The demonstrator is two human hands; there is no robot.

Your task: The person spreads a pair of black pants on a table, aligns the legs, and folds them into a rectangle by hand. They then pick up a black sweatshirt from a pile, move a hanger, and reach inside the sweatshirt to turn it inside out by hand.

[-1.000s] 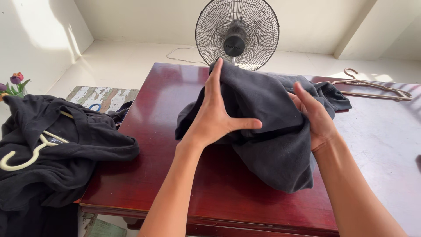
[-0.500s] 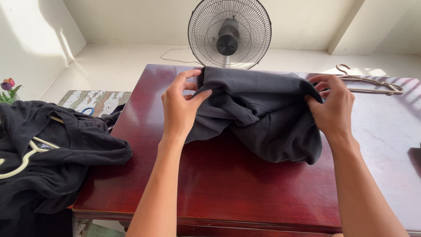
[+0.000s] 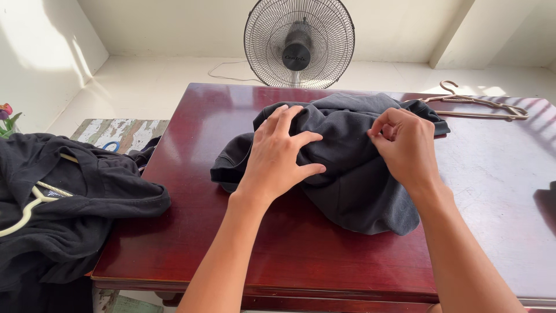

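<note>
Left hand (image 3: pixel 278 155) flat and spread on dark garment (image 3: pixel 347 174), right hand (image 3: pixel 405 146) pinching its fabric, red worktop (image 3: pixel 231 243), fan (image 3: pixel 299 42) behind

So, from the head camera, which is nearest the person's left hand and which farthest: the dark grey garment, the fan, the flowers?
1. The dark grey garment, crumpled on the red table: directly under the left hand, which presses on it.
2. The fan, standing beyond the table's far edge, a little to the right.
3. The flowers, at the far left edge of the view.
</note>
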